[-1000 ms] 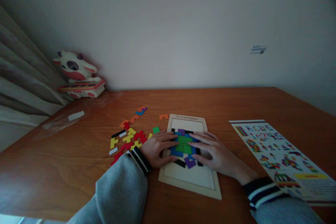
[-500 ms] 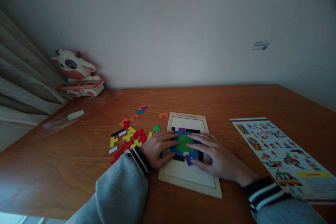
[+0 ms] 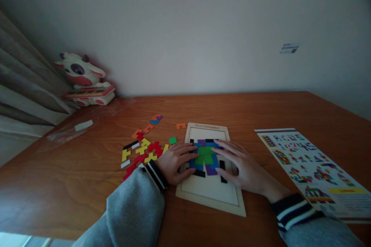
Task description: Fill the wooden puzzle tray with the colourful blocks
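Our left hand [image 3: 176, 161] and right hand [image 3: 242, 165] flank the puzzle pieces [image 3: 205, 150].
Each grip is loose, fingers spread and curved, fingertips on the outer ones, nothing pinched; the pieces lie on the wooden board [image 3: 211, 205], on the bench [image 3: 261, 112].

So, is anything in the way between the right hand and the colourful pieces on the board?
Nothing visible: the right hand is right at the right side of the colourful pieces on the board.
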Available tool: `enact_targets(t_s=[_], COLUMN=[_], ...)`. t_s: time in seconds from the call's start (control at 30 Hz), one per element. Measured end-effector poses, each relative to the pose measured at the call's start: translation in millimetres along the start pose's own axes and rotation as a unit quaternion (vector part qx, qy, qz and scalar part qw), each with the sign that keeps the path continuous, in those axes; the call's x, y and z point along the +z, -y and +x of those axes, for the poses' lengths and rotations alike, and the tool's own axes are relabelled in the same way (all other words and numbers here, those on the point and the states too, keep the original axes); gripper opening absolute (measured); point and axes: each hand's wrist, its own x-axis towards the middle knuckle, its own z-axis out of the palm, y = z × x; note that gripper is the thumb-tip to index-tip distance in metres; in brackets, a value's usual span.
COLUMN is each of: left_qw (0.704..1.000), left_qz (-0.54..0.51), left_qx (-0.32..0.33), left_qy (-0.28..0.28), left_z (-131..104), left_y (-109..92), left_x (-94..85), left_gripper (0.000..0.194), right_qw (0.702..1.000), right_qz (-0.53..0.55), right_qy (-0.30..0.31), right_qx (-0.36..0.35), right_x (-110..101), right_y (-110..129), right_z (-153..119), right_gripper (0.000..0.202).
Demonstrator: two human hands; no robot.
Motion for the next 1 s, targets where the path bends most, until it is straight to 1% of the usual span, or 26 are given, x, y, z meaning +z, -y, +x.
enact_targets(t_s=[0.13, 0.2, 0.37, 0.47, 0.57, 0.63, 0.7, 0.8, 0.9, 1.0], left_qw=[1.000, 1.000, 1.000, 1.000, 1.000, 1.000, 1.000, 1.000, 1.000, 1.000], left_qz=[0.004, 0.007, 0.009, 0.008, 0.006, 0.005, 0.006, 0.008, 0.007, 0.005], left_qx=[-0.004, -0.007, -0.011, -0.010, -0.007, -0.005, -0.005, -0.007, -0.006, -0.008], left_qy=[0.004, 0.000, 0.004, -0.001, -0.001, -0.006, -0.007, -0.007, -0.011, -0.012], left_z=[2, 2, 2, 1, 1, 1, 1, 1, 0, -1], left_y=[-1, -2, -2, -2, -1, -1, -1, 0, 1, 1], left_x=[-0.5, -0.6, -0.3, 0.2, 0.7, 0.9, 1.2, 2.1, 3.6, 4.4], left_gripper=[0.044, 0.043, 0.043, 0.043, 0.043, 0.043, 0.043, 0.043, 0.043, 0.043], right_qw=[0.999, 0.999, 1.000, 0.999, 0.999, 0.999, 0.997, 0.996, 0.996, 0.996], right_qz=[-0.007, -0.007, -0.005, 0.002, 0.010, 0.010, 0.005, -0.003, 0.000, 0.007], right_qy=[0.040, 0.048, 0.021, 0.023, 0.011, -0.024, -0.057, -0.083, -0.090, -0.063], right_qx=[-0.010, -0.010, 0.022, 0.036, 0.039, 0.044, 0.045, 0.032, 0.002, -0.056], right_x=[1, 2, -1, -5, -8, -7, -4, -1, -1, -4], right_y=[1, 0, -9, -14, -18, -20, -22, -21, -17, -11], right_z=[2, 3, 2, -1, -2, -1, 1, 5, 6, 4], right_gripper=[0.060, 0.062, 0.068, 0.070, 0.055, 0.044, 0.039, 0.036, 0.031, 0.025])
